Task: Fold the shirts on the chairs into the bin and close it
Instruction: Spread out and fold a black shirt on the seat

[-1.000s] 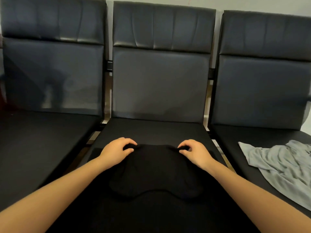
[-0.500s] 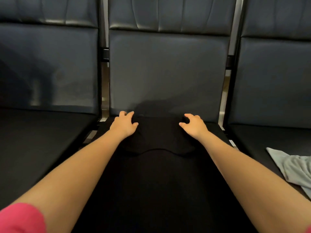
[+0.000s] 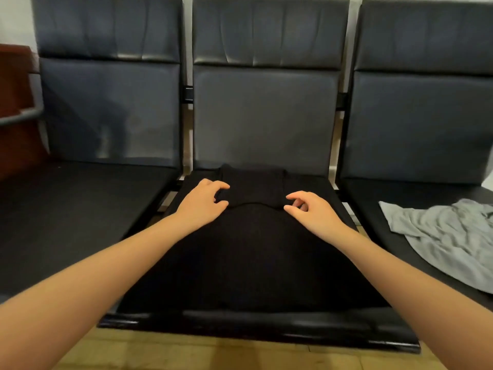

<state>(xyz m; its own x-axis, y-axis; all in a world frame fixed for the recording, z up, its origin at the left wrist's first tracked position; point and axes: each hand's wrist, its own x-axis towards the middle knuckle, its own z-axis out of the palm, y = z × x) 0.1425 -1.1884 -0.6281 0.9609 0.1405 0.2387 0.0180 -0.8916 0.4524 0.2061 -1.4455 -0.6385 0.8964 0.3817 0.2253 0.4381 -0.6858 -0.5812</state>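
On middle chair (image 3: 266, 116) of 3: 1 black shirt (image 3: 253, 249), folded edge near seat back. L hand (image 3: 204, 202) pinches that fold; R hand (image 3: 310, 212) hovers, fingers loosely curled, holding nothing. 1 grey shirt (image 3: 440, 231) on R chair (image 3: 421, 124) seat.

You are looking down at three dark padded chairs joined in a row. The middle chair (image 3: 266, 116) carries a black shirt (image 3: 250, 244) spread over most of its seat, its far edge folded into a narrower band close to the backrest and its near part reaching almost to the seat's front lip. The right chair (image 3: 421, 124) has a grey shirt (image 3: 440, 236) lying crumpled on its seat, towards the seat's right side and well apart from the black one. The left chair (image 3: 106, 110) shows only its seat pad. Under the chairs' front edge you see a wooden floor (image 3: 186, 351)
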